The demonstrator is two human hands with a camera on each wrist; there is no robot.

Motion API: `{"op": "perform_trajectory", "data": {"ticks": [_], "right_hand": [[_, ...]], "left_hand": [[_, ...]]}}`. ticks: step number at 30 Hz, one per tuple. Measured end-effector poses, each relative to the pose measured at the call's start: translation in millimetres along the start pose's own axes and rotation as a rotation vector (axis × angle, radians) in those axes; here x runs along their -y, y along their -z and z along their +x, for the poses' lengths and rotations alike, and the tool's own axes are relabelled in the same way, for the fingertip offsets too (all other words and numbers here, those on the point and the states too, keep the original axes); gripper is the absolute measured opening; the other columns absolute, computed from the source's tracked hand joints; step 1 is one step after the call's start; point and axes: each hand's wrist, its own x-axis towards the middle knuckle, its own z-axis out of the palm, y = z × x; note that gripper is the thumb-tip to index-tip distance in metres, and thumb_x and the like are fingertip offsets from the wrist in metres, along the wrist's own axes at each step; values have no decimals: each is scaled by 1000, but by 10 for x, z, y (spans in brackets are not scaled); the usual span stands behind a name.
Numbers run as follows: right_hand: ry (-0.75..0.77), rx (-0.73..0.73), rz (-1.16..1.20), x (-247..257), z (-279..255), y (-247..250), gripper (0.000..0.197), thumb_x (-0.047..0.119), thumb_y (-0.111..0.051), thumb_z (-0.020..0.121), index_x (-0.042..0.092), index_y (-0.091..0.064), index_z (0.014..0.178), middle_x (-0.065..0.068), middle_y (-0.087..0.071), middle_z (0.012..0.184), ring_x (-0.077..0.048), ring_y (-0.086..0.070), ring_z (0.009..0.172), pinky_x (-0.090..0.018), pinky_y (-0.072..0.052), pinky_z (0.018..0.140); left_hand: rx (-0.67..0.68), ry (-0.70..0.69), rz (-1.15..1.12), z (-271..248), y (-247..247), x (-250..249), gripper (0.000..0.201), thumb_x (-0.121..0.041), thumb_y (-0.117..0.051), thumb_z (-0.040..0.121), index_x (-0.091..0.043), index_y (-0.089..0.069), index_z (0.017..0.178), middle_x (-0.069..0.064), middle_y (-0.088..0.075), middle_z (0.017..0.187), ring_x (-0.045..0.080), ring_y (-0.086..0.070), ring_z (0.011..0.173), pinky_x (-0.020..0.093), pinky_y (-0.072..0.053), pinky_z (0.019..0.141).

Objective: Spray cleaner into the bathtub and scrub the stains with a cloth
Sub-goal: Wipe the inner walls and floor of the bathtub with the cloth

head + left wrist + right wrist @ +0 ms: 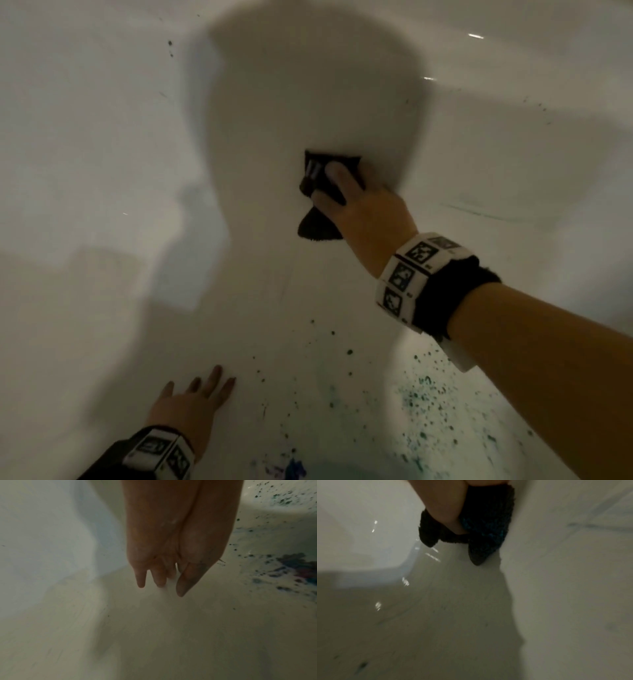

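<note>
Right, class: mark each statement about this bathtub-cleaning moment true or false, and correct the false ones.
1. The right hand holds a dark cloth against the bathtub surface. True.
2. The left hand grips a spray bottle. False: it holds nothing and rests, fingers straight, on the tub.
3. Teal specks lie nearer the person than the cloth. True.
4. The cloth is white. False: it is dark, with a teal tint in the right wrist view.
5. The cloth is wiping the thick teal specks. False: it is farther up, away from them.
</note>
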Motion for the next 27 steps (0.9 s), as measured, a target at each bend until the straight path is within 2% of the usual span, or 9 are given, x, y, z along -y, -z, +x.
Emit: {"op": "perform_trajectory", "data": {"ticks": [3, 4, 6, 8, 10, 12, 17, 22, 27], "right_hand": [[-33, 497, 32, 157, -84, -196, 49, 20, -52, 92, 17, -38, 139, -11, -19, 152, -40, -24, 135, -48, -40, 98], [-58, 642, 94, 176, -136, -266, 49, 25, -46, 95, 16, -33, 141, -9, -15, 152, -35, -22, 136, -45, -35, 102], [-86, 708, 157, 218, -283, -266, 44, 26, -57, 89, 8, -48, 128, -12, -34, 142, -33, -37, 126, -40, -44, 92], [-10, 477, 190, 200, -425, -164, 31, 22, -77, 64, 5, -67, 88, -12, -61, 104, -34, -58, 92, -34, -53, 56], [26, 138, 233, 112, -554, 33, 22, 25, -60, 66, 6, -68, 72, -12, -66, 84, -29, -56, 79, -28, -50, 41], [1, -58, 289, -3, -607, 277, 33, 25, -42, 74, 5, -67, 79, -15, -65, 91, -25, -44, 87, -30, -50, 49], [-218, -386, 220, -585, -633, 973, 26, 17, -62, 83, 4, -63, 106, -18, -52, 110, -24, -41, 96, -27, -41, 73], [-318, -307, -68, -1266, -723, 946, 46, 5, -66, 77, 7, -53, 121, -31, -49, 120, -51, -47, 103, -52, -47, 80], [-217, -384, -120, -1275, -839, 562, 41, 15, -61, 78, 10, -46, 116, -19, -37, 124, -35, -34, 102, -48, -47, 78]], "left_hand": [[-5, -5, 16, 8, -9, 31, 64, -5, -16, 98, -33, 16, 147, -6, 23, 154, 17, -1, 146, 44, -5, 118], [-8, -7, 20, 4, -16, 32, 64, -5, -16, 98, -33, 16, 147, -6, 23, 154, 17, -1, 146, 44, -5, 118], [-12, -10, 27, 0, -20, 28, 64, -5, -15, 98, -33, 16, 147, -7, 23, 154, 17, -1, 146, 44, -4, 118], [-22, -9, 35, 9, -45, 44, 62, -6, -13, 99, -33, 16, 147, -8, 22, 154, 17, -2, 145, 44, -4, 118], [-33, 4, 40, 29, -71, 61, 59, -10, -11, 100, -36, 16, 146, -11, 21, 154, 15, -3, 145, 44, -4, 118], [-21, 23, 70, 30, -58, 54, 55, -18, -10, 102, -37, 15, 146, -12, 18, 155, 13, -4, 145, 44, -4, 118], [39, 30, 145, -45, 36, -109, 55, -41, -17, 102, -32, 10, 148, -6, 14, 156, 21, -5, 145, 47, -3, 117], [36, 35, 148, -69, -66, -157, 70, -62, -25, 93, -36, 11, 147, -6, 16, 156, 23, -1, 145, 46, -5, 117], [87, 17, 145, -48, -43, -116, 67, -58, -24, 95, -37, 12, 147, -7, 18, 156, 22, 1, 145, 48, -5, 116]]}}
